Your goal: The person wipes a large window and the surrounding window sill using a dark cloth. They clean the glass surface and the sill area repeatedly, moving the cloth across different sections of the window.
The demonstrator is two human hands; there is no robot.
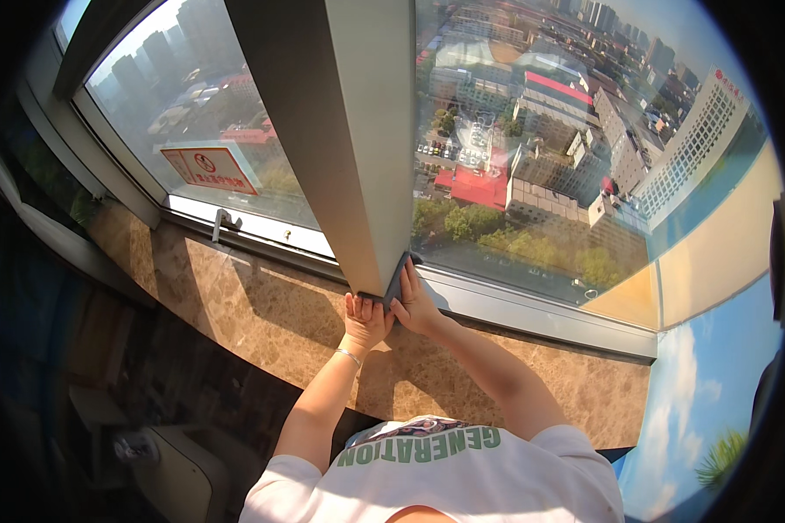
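Note:
A dark grey cloth-like piece [394, 284] wraps the foot of the window post [371, 174], where the post meets the stone sill. My left hand [366, 321] presses it on the front left side, fingers bent up against its lower edge. On the right side, my right hand [416, 301] holds the same piece to the post, its fingers pointing up along the face and its thumb near my left hand. My palms cover part of the piece, and its exact material is hard to make out. A thin bracelet [350, 356] circles my left wrist.
The brown marbled sill [235, 296] runs along both windows. A window handle [221, 223] sticks up from the left frame [262, 242], below a red-bordered sign [208, 168]. A painted wall [680, 401] bounds the right. A chair-like object [183, 471] stands in the shade at lower left.

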